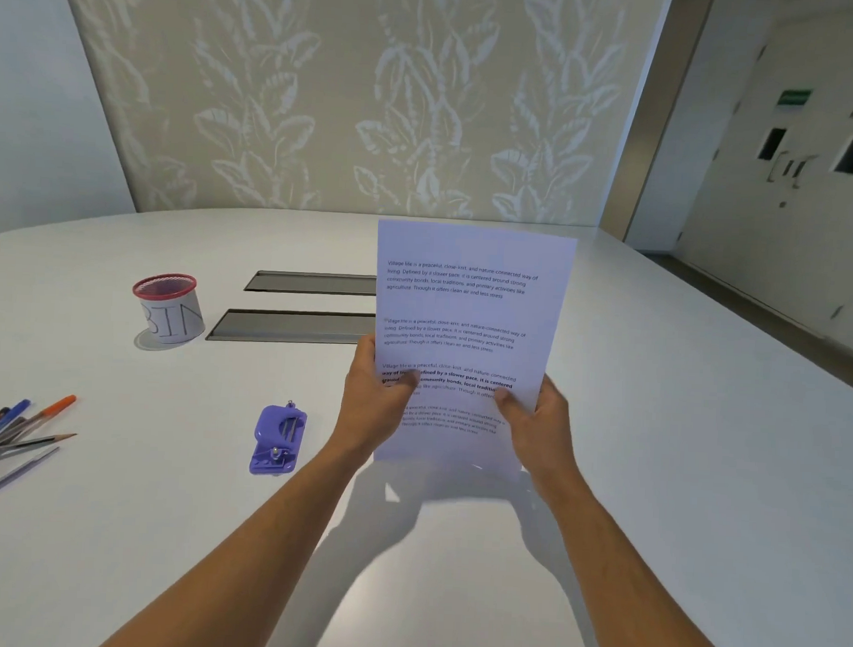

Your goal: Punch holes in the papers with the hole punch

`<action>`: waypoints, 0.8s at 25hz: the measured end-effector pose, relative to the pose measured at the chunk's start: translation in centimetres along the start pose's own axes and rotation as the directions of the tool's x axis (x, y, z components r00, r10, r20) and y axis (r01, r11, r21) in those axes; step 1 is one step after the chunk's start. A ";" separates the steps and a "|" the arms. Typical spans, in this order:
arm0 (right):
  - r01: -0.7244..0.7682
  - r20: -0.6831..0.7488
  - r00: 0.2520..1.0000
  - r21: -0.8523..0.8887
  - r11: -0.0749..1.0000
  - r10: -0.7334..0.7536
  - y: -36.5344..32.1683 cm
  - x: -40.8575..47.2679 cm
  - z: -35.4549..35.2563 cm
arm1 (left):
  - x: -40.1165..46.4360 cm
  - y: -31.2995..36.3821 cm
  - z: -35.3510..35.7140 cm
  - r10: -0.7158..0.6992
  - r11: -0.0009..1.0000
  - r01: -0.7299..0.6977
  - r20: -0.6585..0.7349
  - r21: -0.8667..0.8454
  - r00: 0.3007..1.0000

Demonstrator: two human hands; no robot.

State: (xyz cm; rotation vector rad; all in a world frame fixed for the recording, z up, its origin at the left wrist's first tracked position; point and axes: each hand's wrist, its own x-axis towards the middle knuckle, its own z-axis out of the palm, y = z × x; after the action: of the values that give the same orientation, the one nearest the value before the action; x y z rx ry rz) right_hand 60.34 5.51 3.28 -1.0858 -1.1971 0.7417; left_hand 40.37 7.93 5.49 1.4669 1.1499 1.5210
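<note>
I hold a stack of printed white papers [469, 315] upright above the white table [654, 431], its printed side facing me. My left hand [375, 399] grips the lower left edge, thumb across the text. My right hand [537, 421] grips the lower right edge, thumb on the front. The purple hole punch [277, 439] lies on the table to the left of my left hand, apart from it and from the papers.
A red-rimmed mesh cup labelled BIN [170, 308] stands at the back left. Several pens and pencils [14, 432] lie at the left edge. Two grey cable slots [297, 327] are set into the table behind the papers. A patterned wall panel closes the far side.
</note>
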 end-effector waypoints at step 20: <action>-0.100 -0.040 0.986 0.635 0.766 0.162 -0.9 -0.8 -1.9 | -1.2 1.2 5.4 -0.203 0.791 0.171 0.011 -0.588 0.979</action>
State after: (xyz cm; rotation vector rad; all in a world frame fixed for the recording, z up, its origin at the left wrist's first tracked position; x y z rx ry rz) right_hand 61.90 4.01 3.87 -0.6236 -0.6988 1.0946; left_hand 45.97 7.00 5.93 0.8659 0.7202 1.5888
